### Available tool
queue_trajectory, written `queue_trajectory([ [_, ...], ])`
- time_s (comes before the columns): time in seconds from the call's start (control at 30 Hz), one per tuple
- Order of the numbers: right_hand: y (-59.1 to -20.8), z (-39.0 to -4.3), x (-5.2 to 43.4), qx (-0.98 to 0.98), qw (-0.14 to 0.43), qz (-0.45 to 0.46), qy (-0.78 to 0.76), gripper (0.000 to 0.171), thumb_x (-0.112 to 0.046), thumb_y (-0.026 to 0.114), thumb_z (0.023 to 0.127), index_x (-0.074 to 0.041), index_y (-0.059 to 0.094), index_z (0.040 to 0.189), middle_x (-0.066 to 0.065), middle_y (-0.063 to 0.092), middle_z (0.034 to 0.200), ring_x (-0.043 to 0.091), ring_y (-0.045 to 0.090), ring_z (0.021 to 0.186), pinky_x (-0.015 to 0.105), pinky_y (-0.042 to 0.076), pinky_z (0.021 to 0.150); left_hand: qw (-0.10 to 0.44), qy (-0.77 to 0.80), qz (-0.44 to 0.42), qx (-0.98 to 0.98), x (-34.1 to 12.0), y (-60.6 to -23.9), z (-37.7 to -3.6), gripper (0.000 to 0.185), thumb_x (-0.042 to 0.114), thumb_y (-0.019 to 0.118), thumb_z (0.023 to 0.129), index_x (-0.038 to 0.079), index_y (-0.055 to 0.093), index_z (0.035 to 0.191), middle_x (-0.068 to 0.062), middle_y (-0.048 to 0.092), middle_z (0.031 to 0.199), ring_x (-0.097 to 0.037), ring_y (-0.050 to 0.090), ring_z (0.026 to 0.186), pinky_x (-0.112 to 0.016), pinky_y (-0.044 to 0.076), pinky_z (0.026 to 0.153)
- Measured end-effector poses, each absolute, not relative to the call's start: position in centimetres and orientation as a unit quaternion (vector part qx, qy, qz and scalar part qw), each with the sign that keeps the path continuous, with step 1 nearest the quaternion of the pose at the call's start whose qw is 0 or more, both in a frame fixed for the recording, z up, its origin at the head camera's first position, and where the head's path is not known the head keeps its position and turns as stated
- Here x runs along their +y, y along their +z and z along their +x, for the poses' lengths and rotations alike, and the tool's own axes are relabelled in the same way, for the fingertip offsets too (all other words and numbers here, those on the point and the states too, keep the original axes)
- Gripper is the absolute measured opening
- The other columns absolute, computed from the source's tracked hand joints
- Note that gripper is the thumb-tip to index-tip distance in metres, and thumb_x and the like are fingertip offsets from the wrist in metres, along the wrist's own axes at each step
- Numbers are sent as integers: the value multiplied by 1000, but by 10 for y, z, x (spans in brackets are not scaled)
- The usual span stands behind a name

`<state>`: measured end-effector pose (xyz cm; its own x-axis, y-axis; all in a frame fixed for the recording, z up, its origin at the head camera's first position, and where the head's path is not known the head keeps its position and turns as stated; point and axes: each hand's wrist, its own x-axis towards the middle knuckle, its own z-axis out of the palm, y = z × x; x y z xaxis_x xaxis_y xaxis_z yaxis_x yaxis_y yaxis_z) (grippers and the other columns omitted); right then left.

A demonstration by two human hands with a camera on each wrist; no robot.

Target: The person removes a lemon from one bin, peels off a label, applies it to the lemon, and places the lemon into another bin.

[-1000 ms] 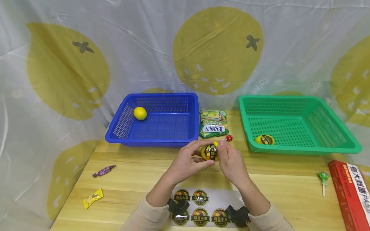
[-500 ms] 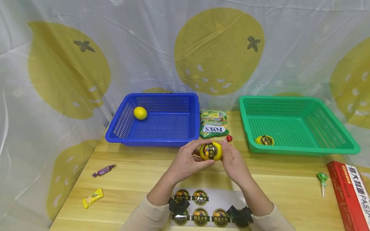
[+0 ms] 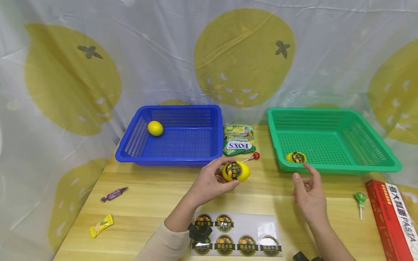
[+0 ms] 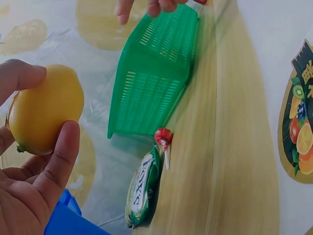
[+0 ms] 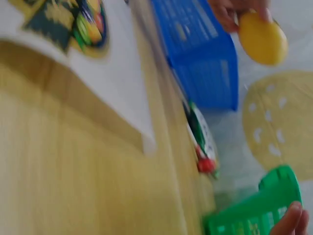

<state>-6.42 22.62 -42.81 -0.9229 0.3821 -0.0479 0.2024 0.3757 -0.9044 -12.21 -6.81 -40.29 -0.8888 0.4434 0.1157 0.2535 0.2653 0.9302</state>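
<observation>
My left hand (image 3: 209, 185) holds a yellow lemon (image 3: 243, 172) above the table between thumb and fingers. A round black-and-gold sticker (image 3: 232, 170) faces up on its side. In the left wrist view the lemon (image 4: 49, 110) shows bare skin and a green stem end. My right hand (image 3: 311, 203) hovers at the front rim of the green basket (image 3: 346, 169), thumb and index finger extended, holding nothing. Inside that basket's near left corner lies another stickered lemon (image 3: 295, 157). A plain lemon (image 3: 155, 128) sits in the blue basket (image 3: 173, 160).
A sticker sheet (image 3: 243, 224) with several labels lies at the front. Between the baskets are a green FOX'S candy bag (image 3: 239, 139) and a red lollipop (image 3: 256, 156). Wrapped candies (image 3: 114, 194) lie left; a green lollipop (image 3: 360, 198) and red pasta box (image 3: 388, 217) lie right.
My right hand has let go of the lemon and moved right to the green basket. The lemon stays in my left hand, its yellow tip now uncovered.
</observation>
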Motion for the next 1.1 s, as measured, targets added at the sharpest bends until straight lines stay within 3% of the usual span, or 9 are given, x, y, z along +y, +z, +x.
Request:
queue_trajectory([
  [0.23,-421,-78,279,-783,83,-290,544,80,-51,58,99,-39,10,162,-5,53,92,11,60,59,26,53,57,76,555,228,796,-69,-401,-124,62,14,85,83,24,58,137,-3,64,127,-16,68,91,-25,61,78],
  [0.53,-422,-91,296,-710,77,-323,621,84,-42,66,97,-40,12,161,-8,57,70,13,56,51,26,50,51,96,554,209,800,-66,-397,-124,79,17,85,83,18,42,150,-8,58,135,-14,69,88,-25,61,76],
  [0.73,-422,-88,295,-670,76,-342,655,83,-39,68,96,-45,13,158,-6,56,69,13,54,51,25,50,50,109,560,205,795,-60,-394,-124,66,18,86,82,15,52,139,-6,64,123,-14,69,88,-26,61,75],
  [0.9,-422,-86,293,-665,73,-348,656,82,-39,68,97,-46,13,158,-6,56,68,13,53,51,25,50,51,101,554,224,795,-43,-392,-130,63,20,86,83,13,55,137,-5,57,124,-11,69,88,-23,61,72],
  [1.1,-426,-83,294,-673,77,-335,655,80,-39,67,97,-45,14,157,-6,56,65,13,53,49,25,48,50,47,477,270,835,5,-375,-153,61,32,85,84,13,59,136,-5,61,123,-7,67,89,-15,57,72],
])
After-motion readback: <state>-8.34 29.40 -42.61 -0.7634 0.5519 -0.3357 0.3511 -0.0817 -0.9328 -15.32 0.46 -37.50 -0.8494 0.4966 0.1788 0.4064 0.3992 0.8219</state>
